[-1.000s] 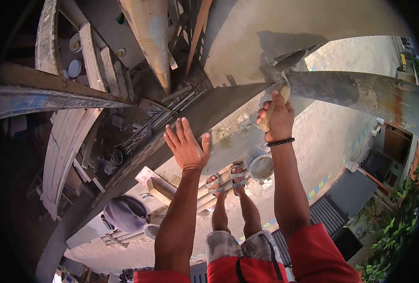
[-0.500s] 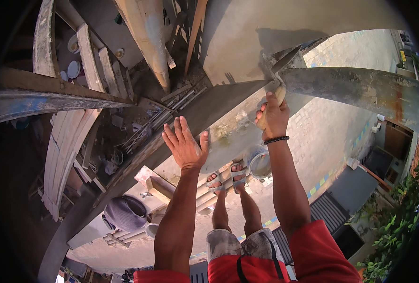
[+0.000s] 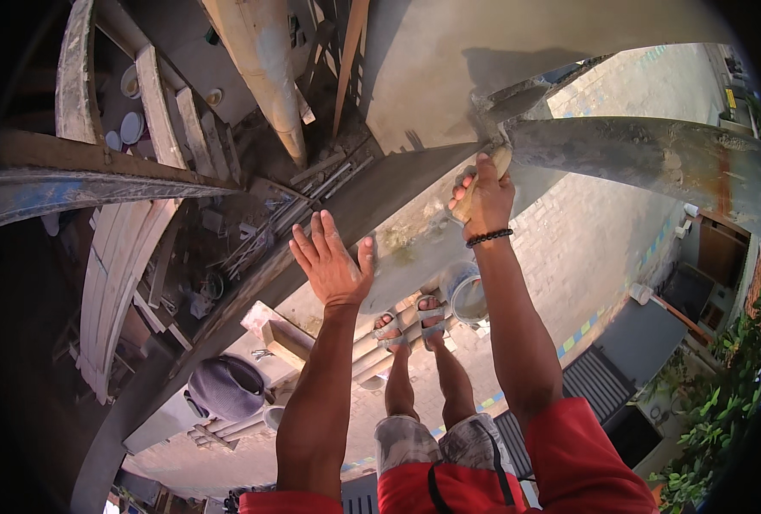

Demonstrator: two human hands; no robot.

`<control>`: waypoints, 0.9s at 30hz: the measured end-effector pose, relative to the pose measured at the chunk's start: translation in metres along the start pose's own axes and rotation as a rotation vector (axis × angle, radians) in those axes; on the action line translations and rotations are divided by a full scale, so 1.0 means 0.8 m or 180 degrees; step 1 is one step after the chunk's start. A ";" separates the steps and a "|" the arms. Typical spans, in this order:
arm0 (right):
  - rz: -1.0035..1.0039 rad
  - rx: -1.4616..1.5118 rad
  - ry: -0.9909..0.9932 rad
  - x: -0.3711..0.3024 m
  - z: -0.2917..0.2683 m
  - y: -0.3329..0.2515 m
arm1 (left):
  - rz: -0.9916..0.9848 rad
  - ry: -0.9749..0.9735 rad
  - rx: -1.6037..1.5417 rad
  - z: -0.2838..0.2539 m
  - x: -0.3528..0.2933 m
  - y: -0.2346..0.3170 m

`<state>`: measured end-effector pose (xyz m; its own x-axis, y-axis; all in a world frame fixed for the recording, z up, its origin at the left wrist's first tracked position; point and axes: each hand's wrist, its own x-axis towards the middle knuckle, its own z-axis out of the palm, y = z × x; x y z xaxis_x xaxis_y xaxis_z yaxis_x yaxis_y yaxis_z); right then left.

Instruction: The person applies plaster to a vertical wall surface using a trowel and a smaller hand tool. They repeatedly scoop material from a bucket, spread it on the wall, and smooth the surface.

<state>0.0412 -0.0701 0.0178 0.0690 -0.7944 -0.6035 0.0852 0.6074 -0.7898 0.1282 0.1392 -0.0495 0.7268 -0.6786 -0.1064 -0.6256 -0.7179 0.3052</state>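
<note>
My right hand (image 3: 489, 197), with a dark bead bracelet at the wrist, is closed around a tan oblong piece (image 3: 502, 160); its exact kind cannot be made out. Its upper end is at the corner where the plastered wall (image 3: 432, 73) meets a grey concrete beam (image 3: 620, 150). My left hand (image 3: 333, 265) holds nothing. Its fingers are spread, with pale dust on the skin, over the dark smooth ledge (image 3: 355, 218) below the wall. Whether the palm touches that ledge cannot be told.
Far below, my sandalled feet (image 3: 432, 317) stand on bamboo poles (image 3: 380, 364) beside a bucket (image 3: 468, 295). Long timber boards (image 3: 128, 283) and a large pole (image 3: 265, 77) rise at the left. A purple-grey container (image 3: 226, 387) is lower left; leafy plants (image 3: 715, 420) are lower right.
My right hand has shifted slightly left and up, still gripping the tan piece, which now lies close to the beam corner. My left hand has moved slightly left, fingers still spread.
</note>
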 end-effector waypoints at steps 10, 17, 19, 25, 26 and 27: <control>0.0178 0.0109 0.0050 -0.010 0.007 -0.008 | -0.0075 -0.0079 0.0095 -0.003 -0.004 -0.001; 0.0143 0.0175 0.0065 0.004 0.011 -0.002 | -0.0058 -0.0059 -0.0001 -0.001 0.002 -0.005; -0.0232 0.0304 0.0131 -0.014 0.024 -0.023 | -0.0043 -0.0036 0.0016 -0.002 0.003 -0.004; 0.0142 0.0272 0.0107 0.005 0.024 -0.006 | -0.0075 -0.0078 0.0040 -0.001 0.000 -0.004; 0.0070 0.0231 0.0051 -0.005 0.026 -0.015 | -0.0082 -0.0082 0.0063 -0.002 -0.002 -0.005; -0.0205 0.0431 0.0154 -0.011 0.030 -0.018 | -0.0089 -0.0086 0.0086 -0.002 -0.003 -0.005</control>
<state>0.0631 -0.0722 0.0373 0.0114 -0.8289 -0.5592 0.2213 0.5475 -0.8070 0.1292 0.1439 -0.0489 0.7365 -0.6618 -0.1402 -0.6128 -0.7405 0.2760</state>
